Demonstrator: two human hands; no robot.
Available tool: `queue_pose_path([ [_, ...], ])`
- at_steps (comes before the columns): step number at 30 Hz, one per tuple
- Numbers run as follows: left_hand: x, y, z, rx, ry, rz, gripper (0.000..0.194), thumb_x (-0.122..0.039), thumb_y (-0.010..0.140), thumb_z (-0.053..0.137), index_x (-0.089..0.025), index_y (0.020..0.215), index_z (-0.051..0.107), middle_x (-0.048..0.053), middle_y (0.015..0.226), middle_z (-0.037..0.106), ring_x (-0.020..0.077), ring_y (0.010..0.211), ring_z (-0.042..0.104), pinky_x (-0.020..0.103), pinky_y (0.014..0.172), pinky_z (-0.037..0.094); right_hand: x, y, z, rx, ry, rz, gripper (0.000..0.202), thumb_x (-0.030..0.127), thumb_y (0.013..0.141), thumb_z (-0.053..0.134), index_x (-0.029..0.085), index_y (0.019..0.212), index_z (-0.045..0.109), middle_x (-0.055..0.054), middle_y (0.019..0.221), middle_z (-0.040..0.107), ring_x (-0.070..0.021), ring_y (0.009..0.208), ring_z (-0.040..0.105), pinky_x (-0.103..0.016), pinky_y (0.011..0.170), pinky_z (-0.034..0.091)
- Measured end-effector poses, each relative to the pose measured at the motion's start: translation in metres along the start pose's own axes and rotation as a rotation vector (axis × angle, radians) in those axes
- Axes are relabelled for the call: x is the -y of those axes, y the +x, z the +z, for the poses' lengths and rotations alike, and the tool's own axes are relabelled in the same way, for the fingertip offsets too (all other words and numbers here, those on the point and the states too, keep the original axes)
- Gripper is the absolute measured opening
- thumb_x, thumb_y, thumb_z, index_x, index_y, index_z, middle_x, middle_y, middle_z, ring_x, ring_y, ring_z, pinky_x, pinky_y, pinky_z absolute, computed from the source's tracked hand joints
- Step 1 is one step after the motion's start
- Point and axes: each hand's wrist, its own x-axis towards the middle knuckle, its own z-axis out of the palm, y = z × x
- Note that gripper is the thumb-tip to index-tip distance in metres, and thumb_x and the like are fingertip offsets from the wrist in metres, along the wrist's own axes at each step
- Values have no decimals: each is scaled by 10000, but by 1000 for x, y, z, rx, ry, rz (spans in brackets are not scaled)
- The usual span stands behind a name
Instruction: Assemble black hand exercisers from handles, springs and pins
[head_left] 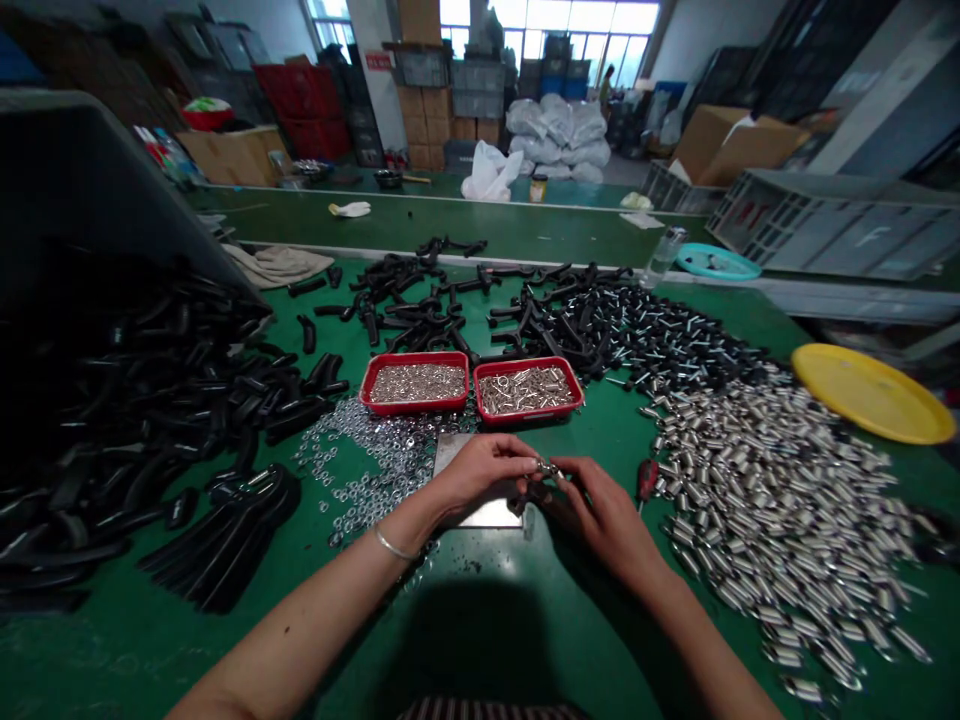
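Observation:
Both hands meet over a metal plate (pixel 487 512) on the green table. My left hand (pixel 486 468) pinches a small shiny metal part (pixel 543 466) between thumb and fingers. From the other side, my right hand (pixel 600 505) has its fingers closed on the same small part, with a dark piece (pixel 536 495) just beneath it. Two red trays stand beyond the hands: the left tray (pixel 415 407) holds tiny metal pieces, the right tray (pixel 531 415) small pins and a ring. Loose metal nuts (pixel 382 465) lie left of the plate.
Black handles (pixel 150 400) are heaped at left, metal cylinders (pixel 780 500) at right, with black-headed screws (pixel 667 335) behind them. A red-handled screwdriver (pixel 646 480) lies beside my right hand. A yellow lid (pixel 874 392) sits at far right, and a clear bottle (pixel 664 255) stands behind.

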Motion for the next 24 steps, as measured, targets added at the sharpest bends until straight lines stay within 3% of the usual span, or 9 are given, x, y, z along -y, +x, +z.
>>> queue_pose_path([
  [3,-7,4,-5,116,-104,-51,344,-330,737,824,-84,929,680,94,805,698,121,616,623,228,562,466,5,-1,0,136,420,164,275,420,949,554,242,1158,574,-68,1008,683,-183,767,632,-308,655,515],
  [5,-7,8,-5,125,-202,-53,348,-325,711,848,-87,901,681,90,823,693,131,680,643,217,591,465,8,0,2,137,545,190,309,423,937,566,247,1188,528,-57,979,682,-167,705,627,-274,574,496],
  [9,0,23,-1,96,-264,-42,333,-312,708,855,-99,889,674,76,892,688,104,712,627,201,641,465,6,3,10,-39,95,60,346,340,934,537,232,1263,528,-101,1101,674,-240,956,659,-404,843,536],
  [11,4,31,0,117,-169,-30,314,-286,722,846,-90,895,672,83,906,692,80,668,598,178,595,430,1,5,14,-122,-139,28,430,288,903,552,209,1325,520,-147,1248,633,-304,1149,603,-498,1010,448],
  [13,7,37,0,149,-96,-57,320,-282,726,843,-81,901,667,88,885,695,62,613,565,164,544,389,-4,5,15,-143,-187,37,484,264,874,577,200,1351,525,-163,1343,586,-336,1243,546,-529,1064,391],
  [15,8,40,-1,153,-120,-101,344,-318,745,829,-93,934,651,86,879,696,61,600,561,162,529,378,-6,6,12,-74,-27,94,453,283,884,579,209,1331,559,-142,1277,631,-306,1144,609,-474,980,468],
  [17,10,41,-1,113,-194,-110,360,-357,772,804,-117,973,627,85,917,694,73,629,586,164,535,391,-6,6,6,8,295,194,413,335,907,579,217,1303,589,-107,1107,692,-224,868,675,-364,765,539],
  [19,14,42,-1,65,-215,-72,362,-365,784,791,-125,989,615,76,908,684,83,649,602,166,538,404,-4,6,0,17,631,287,417,377,897,625,211,1279,610,-73,981,699,-139,642,620,-273,595,501],
  [24,27,45,3,29,-156,-17,343,-375,815,753,-127,1010,619,52,833,664,109,660,615,218,619,482,-8,6,-1,-68,994,316,336,327,843,740,195,1145,680,-45,959,685,-81,629,584,-208,581,490],
])
